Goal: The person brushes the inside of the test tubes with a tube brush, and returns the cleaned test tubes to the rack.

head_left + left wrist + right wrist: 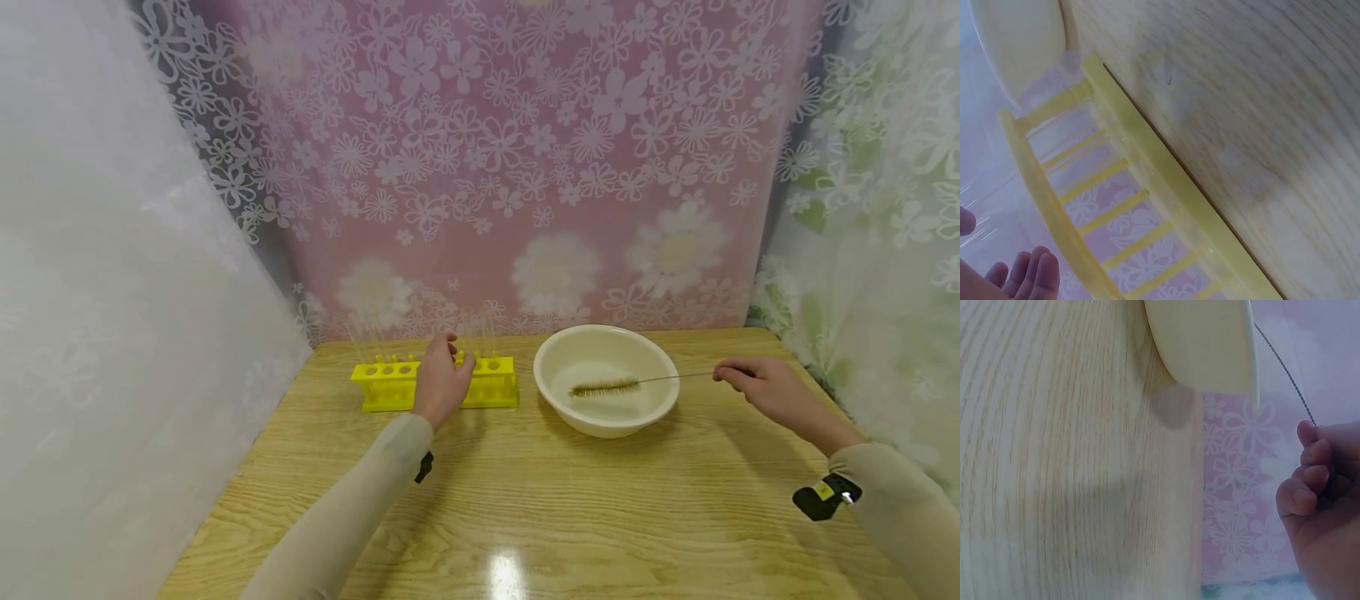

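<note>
The right hand (776, 396) pinches the test-tube brush (606, 387) by its wire handle's end, so the bristles reach over the white basin (600, 427) with the fingers outside; whether they touch it is unclear. The left hand (444, 379), fingers loosely parted from the thumb and gripping nothing visible, is at the yellow test-tube rack (386, 393), whose holes support glass test tubes (492, 337) standing beside the basin.

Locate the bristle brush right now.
Head view, right of centre: the bristle brush shows within the outline of the white bowl, its wire handle running rightward to the right hand that pinches it.
</note>
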### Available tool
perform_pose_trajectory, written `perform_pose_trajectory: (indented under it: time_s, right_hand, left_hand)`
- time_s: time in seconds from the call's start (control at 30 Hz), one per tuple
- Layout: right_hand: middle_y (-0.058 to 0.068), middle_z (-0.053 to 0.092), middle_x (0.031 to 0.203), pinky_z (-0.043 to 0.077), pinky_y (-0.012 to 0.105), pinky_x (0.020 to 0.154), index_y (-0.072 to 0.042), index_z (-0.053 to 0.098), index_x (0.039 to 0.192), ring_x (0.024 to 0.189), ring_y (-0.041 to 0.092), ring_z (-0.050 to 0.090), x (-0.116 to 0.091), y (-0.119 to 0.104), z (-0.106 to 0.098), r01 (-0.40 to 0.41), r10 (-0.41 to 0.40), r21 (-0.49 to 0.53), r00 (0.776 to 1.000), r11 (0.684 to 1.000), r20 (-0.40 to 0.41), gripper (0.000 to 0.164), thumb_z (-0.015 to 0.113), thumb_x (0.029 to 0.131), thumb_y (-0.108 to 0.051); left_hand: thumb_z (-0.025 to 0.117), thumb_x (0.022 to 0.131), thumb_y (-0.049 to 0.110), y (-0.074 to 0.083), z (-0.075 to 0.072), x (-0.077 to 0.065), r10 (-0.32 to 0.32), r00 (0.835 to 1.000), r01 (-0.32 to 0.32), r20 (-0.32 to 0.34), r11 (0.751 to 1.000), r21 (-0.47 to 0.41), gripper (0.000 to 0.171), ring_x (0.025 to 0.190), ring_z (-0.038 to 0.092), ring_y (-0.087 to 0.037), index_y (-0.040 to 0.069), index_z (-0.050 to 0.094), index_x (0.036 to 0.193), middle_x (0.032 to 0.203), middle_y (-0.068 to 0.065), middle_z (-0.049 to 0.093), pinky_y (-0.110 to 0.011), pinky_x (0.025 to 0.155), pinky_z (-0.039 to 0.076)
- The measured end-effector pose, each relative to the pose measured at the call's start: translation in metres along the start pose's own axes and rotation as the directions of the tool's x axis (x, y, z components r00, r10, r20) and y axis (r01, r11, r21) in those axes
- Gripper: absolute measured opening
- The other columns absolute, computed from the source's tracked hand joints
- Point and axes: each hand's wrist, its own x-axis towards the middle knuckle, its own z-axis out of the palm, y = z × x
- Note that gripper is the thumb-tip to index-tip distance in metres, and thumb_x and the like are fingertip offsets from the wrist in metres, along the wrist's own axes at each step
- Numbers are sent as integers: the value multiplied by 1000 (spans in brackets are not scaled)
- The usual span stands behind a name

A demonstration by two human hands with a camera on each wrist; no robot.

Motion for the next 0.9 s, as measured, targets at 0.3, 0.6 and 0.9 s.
perform_pose_trajectory:
  time_s: [0.3, 0.6, 0.9]
  right_hand:
    - [11, 60, 96, 37, 33, 54, 4, 63, 126, 62, 15, 43, -2, 1, -3, -17, 17, 66, 1000, 998, 0, 46, 39, 111, -32]
    - [18, 65, 105, 39, 32, 58, 2, 65, 125, 69, 13, 48, -3, 0, -8, -1, 1, 22, 1000, 1000, -6, 45, 39, 111, -33]
    - [27, 64, 119, 39, 33, 56, 1, 65, 125, 84, 15, 57, -2, 3, -12, 8, -8, 1, 1000, 1000, -13, 45, 39, 111, -32]
  left_hand:
    - [57, 102, 35, 4, 7, 5, 22, 999, -20, 31, 999, -45, 44, 113, 60, -29, 10, 52, 138, 123, -7, 58, -43, 90, 54]
    - [58, 104, 33, 0, 12, 8, 36, 999, -33, 24, 992, -121, 34, 100, 61, -21, 8, 62, 127, 111, -5, 62, -40, 87, 54]
    - [55, 105, 34, -1, 15, 8, 41, 999, -43, -14, 985, -169, 31, 94, 63, -19, 10, 66, 121, 107, -6, 67, -39, 83, 55]
